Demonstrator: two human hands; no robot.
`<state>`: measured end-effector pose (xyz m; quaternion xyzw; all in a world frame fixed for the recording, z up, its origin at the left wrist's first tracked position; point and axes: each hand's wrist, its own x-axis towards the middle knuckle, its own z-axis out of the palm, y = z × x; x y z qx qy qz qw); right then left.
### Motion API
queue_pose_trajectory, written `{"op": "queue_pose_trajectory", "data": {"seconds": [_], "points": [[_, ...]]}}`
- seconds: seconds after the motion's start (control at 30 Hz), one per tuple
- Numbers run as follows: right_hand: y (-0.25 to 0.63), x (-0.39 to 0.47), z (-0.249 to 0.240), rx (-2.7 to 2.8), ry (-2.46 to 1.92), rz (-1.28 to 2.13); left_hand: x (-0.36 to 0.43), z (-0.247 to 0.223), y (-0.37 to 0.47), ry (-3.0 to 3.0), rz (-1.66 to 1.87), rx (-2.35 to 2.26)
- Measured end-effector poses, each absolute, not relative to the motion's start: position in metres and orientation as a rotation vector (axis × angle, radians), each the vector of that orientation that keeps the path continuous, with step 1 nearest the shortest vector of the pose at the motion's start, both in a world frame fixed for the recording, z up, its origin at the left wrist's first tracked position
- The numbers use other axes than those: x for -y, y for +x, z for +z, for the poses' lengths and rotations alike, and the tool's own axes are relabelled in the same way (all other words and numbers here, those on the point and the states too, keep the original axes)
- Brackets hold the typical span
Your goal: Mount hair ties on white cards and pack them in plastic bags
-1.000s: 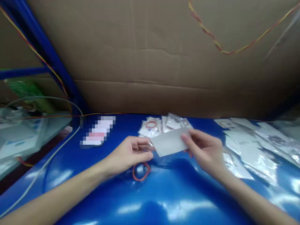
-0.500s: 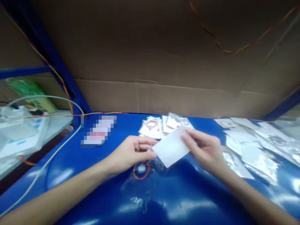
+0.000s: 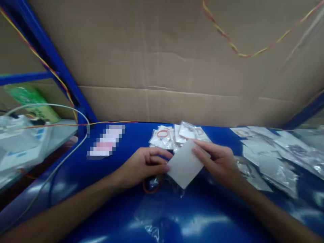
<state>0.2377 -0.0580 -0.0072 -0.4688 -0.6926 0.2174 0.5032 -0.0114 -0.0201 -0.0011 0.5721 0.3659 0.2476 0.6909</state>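
My right hand grips a plain white card between thumb and fingers, tilted above the blue table. At the card's left corner, my left hand is closed with its thumb and fingertips on what looks like a clear plastic bag, mostly hidden behind the card. Below the left hand, a coiled orange-red cord lies on the table, partly covered by the hand. Nearer to me is some clear crinkled plastic.
Bagged white cards, one with a red loop, lie beyond my hands. Several more packets spread at the right. A pixelated flat item is at the left, near a white cable. A cardboard wall stands behind.
The white card has shifted slightly down and tilted more steeply, with its near corner lower. Both hands stay close together, and the left hand now covers more of the cord.
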Motion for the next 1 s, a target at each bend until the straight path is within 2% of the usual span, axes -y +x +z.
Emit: {"op": "queue_pose_trajectory", "data": {"seconds": [0.77,1.0], "points": [[0.237,0.064,0.005,1.702,-1.209,0.546,0.025,0.005,-0.009,1.213,0.527,-0.905],[0.232,0.066,0.003,1.692,-1.134,0.706,0.026,0.001,-0.009,1.137,0.556,-0.848]]}}
